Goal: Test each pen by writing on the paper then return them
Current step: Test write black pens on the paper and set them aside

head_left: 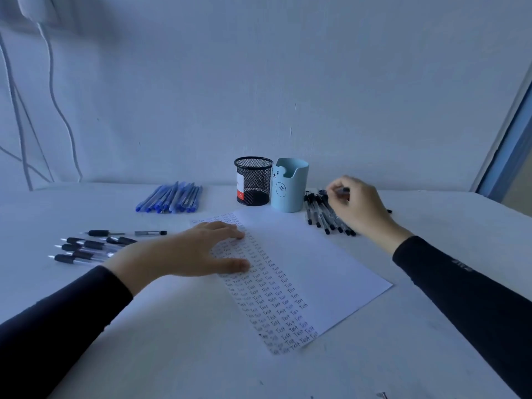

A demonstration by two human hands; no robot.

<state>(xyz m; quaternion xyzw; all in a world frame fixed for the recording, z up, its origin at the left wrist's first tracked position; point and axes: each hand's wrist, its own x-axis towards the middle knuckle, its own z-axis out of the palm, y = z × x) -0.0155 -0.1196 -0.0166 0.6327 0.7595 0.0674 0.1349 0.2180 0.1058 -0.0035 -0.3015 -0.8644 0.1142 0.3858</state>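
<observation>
A white sheet of paper (311, 263) lies on the table, its left strip filled with rows of the word "Test". My left hand (187, 251) rests flat on that written strip, fingers straight. My right hand (359, 205) is at the back right over a row of black capped pens (319, 214), and its fingertips pinch a dark pen (342, 192) just above the row. A bunch of blue pens (172, 198) lies at the back left. Several black click pens (86, 246) lie at the left.
A black mesh pen cup (253, 181) and a light blue bear-faced holder (289, 185) stand side by side behind the paper, against the wall. White cables (57, 105) hang down the wall at the far left. A window frame (506, 156) borders the right.
</observation>
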